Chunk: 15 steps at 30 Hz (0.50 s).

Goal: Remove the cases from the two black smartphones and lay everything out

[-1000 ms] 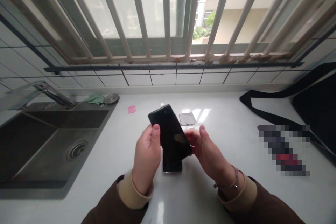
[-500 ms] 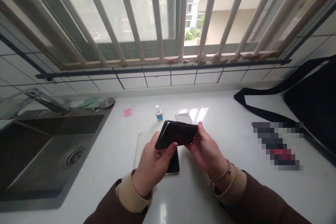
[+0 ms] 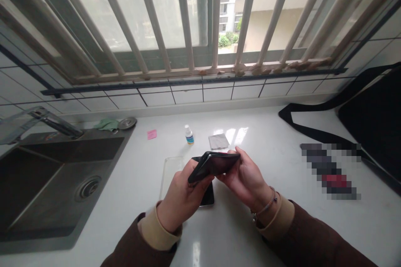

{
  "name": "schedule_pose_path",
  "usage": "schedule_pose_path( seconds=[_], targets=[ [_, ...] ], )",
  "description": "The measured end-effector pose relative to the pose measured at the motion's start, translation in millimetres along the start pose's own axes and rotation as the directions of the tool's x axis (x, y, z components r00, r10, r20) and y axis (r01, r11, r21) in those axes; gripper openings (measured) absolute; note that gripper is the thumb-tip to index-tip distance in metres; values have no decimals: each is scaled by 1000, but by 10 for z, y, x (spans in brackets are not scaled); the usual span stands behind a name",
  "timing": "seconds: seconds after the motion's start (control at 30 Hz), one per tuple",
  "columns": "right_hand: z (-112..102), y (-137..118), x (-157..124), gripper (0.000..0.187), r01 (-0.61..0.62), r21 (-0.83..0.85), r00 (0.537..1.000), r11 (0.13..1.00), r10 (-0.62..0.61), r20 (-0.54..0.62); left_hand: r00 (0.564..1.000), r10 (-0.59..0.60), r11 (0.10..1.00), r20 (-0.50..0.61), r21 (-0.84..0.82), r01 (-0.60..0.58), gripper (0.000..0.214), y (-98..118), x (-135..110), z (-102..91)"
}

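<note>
Both hands hold a black phone [image 3: 214,164] above the counter, tilted so its long edge shows. A second dark layer, perhaps a case, shows at its left edge. My left hand [image 3: 181,194] is closed around the left end, thumb underneath. Gripping the right end, my right hand [image 3: 246,179] has its fingers partly behind the phone. Below lies another dark phone [image 3: 207,195], flat and partly covered by my left hand. A clear rectangular case or tray [image 3: 169,169] lies left of it.
Behind the hands are a small white bottle [image 3: 189,135], a folded grey cloth [image 3: 218,141] and a pink note [image 3: 152,134]. A sink [image 3: 62,187] with a faucet [image 3: 56,122] takes up the left. A black bag [image 3: 372,108] with its strap lies right, near a pixelated item [image 3: 332,173].
The held phone has tipped to a flatter angle and come slightly lower and to the right. The grey cloth behind it now shows more fully.
</note>
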State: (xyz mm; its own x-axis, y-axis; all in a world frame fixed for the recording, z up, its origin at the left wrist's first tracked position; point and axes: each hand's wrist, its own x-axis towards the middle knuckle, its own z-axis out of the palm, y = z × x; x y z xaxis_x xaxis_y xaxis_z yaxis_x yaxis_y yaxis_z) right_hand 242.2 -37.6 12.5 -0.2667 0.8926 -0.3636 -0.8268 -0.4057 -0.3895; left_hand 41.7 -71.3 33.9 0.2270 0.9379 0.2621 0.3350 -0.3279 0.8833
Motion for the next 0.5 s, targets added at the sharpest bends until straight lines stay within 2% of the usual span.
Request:
schedule_pose_path(
  seconds=[0.1, 0.23, 0.3, 0.4, 0.5],
  targets=[
    [7, -5, -3, 42, -32, 14, 999, 999, 31, 21, 1000, -30, 998, -2, -53, 30, 20, -74, -8, -3],
    [70, 18, -34, 54, -6, -95, 1000, 995, 8, 25, 981, -156, 973, -112, -187, 133, 31, -94, 24, 76],
    [107, 34, -62, 60, 30, -142, 997, 989, -19, 75, 963, -216, 939, -160, -303, 160, 37, -57, 60, 132],
    [148, 50, -99, 51, 94, -151, 983, 984, -68, 173, 945, -258, 895, -200, -418, 156, 44, 3, 109, 177],
    [154, 54, -103, 45, 129, -141, 972, 982, -97, 215, 950, -256, 891, -177, -424, 162, 45, -5, 116, 161]
  ],
)
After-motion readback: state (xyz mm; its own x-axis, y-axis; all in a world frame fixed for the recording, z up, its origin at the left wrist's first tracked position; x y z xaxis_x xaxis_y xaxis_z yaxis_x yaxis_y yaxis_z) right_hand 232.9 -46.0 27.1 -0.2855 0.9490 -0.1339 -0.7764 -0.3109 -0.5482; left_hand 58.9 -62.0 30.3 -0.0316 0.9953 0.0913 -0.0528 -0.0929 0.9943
